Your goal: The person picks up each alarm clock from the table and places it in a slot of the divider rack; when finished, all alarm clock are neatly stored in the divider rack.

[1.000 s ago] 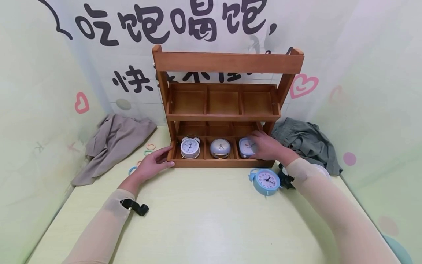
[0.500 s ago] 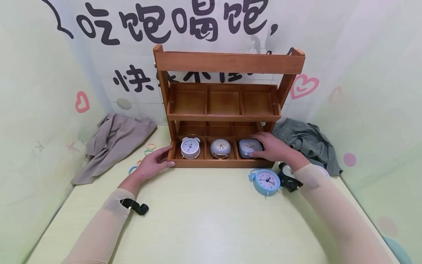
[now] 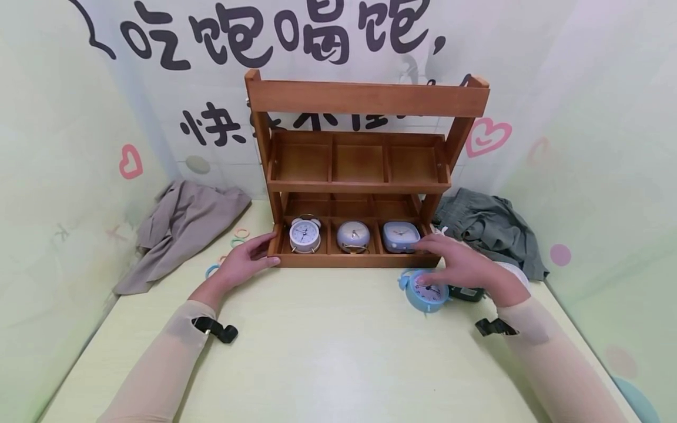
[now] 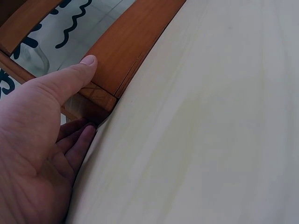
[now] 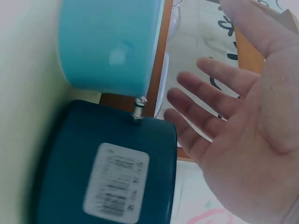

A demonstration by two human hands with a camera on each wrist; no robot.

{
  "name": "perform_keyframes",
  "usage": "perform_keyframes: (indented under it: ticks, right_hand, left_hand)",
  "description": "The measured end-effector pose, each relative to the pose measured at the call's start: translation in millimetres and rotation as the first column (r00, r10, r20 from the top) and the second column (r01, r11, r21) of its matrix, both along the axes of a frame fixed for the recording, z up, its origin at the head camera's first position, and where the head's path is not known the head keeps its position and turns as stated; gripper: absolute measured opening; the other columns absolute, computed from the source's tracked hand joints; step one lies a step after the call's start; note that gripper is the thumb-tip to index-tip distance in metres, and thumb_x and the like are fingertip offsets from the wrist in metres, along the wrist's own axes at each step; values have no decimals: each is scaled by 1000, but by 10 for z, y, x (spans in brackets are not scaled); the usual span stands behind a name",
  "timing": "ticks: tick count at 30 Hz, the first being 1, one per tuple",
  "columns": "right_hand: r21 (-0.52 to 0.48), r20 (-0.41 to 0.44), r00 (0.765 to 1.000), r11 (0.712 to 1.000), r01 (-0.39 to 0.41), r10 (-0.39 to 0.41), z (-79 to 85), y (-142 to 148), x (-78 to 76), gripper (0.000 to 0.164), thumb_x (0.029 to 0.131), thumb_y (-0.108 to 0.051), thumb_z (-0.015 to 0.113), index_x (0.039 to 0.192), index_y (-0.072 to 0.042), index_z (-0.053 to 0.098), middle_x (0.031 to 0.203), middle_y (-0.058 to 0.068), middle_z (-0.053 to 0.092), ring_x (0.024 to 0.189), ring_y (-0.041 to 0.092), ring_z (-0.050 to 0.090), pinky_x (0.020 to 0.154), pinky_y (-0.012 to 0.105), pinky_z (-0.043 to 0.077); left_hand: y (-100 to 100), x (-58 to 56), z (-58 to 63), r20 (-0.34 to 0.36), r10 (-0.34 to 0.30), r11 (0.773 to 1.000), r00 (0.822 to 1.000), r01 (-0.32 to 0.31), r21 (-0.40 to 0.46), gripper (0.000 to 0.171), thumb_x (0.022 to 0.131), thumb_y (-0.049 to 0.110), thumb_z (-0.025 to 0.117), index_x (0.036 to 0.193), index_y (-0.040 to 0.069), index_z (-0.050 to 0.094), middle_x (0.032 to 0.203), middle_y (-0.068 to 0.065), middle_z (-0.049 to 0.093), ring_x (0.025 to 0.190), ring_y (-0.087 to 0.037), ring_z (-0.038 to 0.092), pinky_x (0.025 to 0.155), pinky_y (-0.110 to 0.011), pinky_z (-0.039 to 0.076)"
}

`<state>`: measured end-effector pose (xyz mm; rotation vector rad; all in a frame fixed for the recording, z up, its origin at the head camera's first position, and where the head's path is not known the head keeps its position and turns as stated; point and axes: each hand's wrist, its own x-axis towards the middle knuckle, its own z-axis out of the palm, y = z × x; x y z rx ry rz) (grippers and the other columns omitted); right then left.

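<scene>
In the head view my left hand (image 3: 240,267) holds the lower left corner of a brown wooden shelf rack (image 3: 359,261). The left wrist view shows its thumb on the front board and its fingers round the end. My right hand (image 3: 462,264) has spread fingers and holds nothing. It hovers over a light blue alarm clock (image 3: 423,302) on the table and beside a dark alarm clock (image 5: 117,177) with a barcode label. In the rack's bottom row sit a white twin-bell alarm clock (image 3: 304,235), a round lavender clock (image 3: 353,236) and a squarish lavender-blue clock (image 3: 400,237).
A grey-mauve cloth (image 3: 193,229) lies left of the rack, and a dark grey-green cloth (image 3: 486,229) lies right of it. Several coloured rings (image 3: 240,233) are by the left hand. A white rounded thing (image 3: 515,270) is partly hidden behind the right wrist.
My right hand has let go of the squarish clock, which now stands in the right compartment, and has moved right and toward me over the blue clock. My left hand has stayed put.
</scene>
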<state>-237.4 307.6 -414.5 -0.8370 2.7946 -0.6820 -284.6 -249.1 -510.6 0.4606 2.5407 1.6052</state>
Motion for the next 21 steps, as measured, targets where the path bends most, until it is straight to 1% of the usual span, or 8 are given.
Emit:
perform_keyframes:
  ticks: [2, 5, 10, 13, 16, 18, 21]
  right_hand:
    - [-5, 23, 999, 1000, -28, 28, -26, 10, 46, 84, 91, -54, 92, 156, -9, 64, 155, 14, 58, 139, 40, 57, 111, 67, 55]
    - [3, 60, 996, 998, -62, 61, -71, 21, 91, 86, 90, -54, 93, 156, -9, 63, 156, 13, 57, 139, 38, 56, 113, 65, 54]
    - [49, 129, 990, 996, -69, 62, -116, 40, 141, 93, 85, -55, 97, 158, -11, 61, 163, 18, 52, 146, 44, 51, 117, 66, 48]
    - [74, 129, 989, 994, -79, 69, -128, 45, 161, 99, 79, -55, 100, 158, -11, 62, 164, 19, 53, 148, 46, 50, 118, 68, 47]
    - [71, 104, 991, 993, -95, 88, -138, 51, 167, 101, 75, -52, 103, 157, -10, 63, 159, 17, 57, 144, 43, 53, 118, 68, 47]
    - [68, 103, 991, 993, -98, 91, -147, 62, 171, 101, 73, -50, 105, 157, -11, 63, 157, 15, 59, 141, 40, 55, 117, 67, 48]
    - [74, 114, 990, 993, -94, 85, -166, 77, 176, 102, 74, -48, 105, 159, -13, 61, 157, 13, 59, 140, 38, 55, 117, 66, 48]
  left_hand:
    - [-7, -4, 1, -2, 3, 1000, 1000, -3, -5, 81, 100, 38, 88, 170, 21, 50, 174, -12, 45, 149, -38, 57, 124, -53, 47]
    - [-14, -4, 7, -1, 11, 1000, 1000, -11, -11, 81, 99, 39, 88, 169, 22, 51, 173, -12, 47, 149, -38, 57, 125, -53, 46]
    - [-17, 1, 16, 11, 8, 1000, 1000, -8, -3, 81, 99, 39, 89, 169, 22, 51, 174, -11, 46, 150, -38, 56, 125, -52, 46]
    - [-19, -4, 14, 16, 6, 1000, 1000, -6, 2, 81, 99, 39, 89, 169, 22, 51, 174, -11, 45, 150, -37, 56, 125, -52, 46]
    - [-21, 0, 21, 9, 9, 1000, 1000, -9, 0, 81, 99, 38, 88, 169, 21, 51, 174, -12, 46, 150, -37, 56, 124, -51, 46]
    - [-19, 0, 22, 10, 8, 1000, 1000, -8, 3, 82, 99, 38, 88, 169, 21, 50, 174, -11, 46, 149, -37, 57, 123, -50, 47]
    - [-9, 5, 26, 15, -1, 1000, 1000, 1, 12, 82, 99, 37, 89, 170, 21, 50, 174, -11, 45, 149, -37, 57, 121, -45, 49]
